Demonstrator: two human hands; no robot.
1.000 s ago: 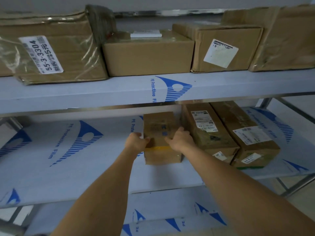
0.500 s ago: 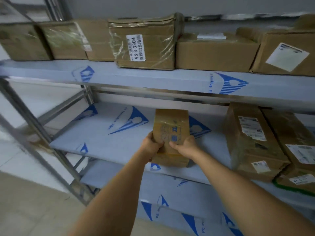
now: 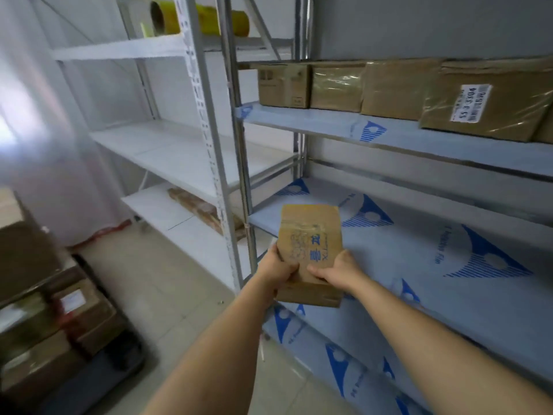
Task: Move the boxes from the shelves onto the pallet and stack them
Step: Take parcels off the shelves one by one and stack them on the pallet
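Your left hand [image 3: 279, 269] and right hand [image 3: 339, 269] grip the small box [image 3: 309, 247] by its sides. A shelf post [image 3: 239, 163] stands just left of it; stacked boxes [image 3: 59, 319] lie lower left.

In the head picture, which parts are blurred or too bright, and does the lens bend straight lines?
Head view: the stacked boxes at lower left are smeared by blur; the left wall is washed out by bright light; the shelf uprights lean and bow from the wide lens; the small cardboard box held in both hands is fairly sharp.
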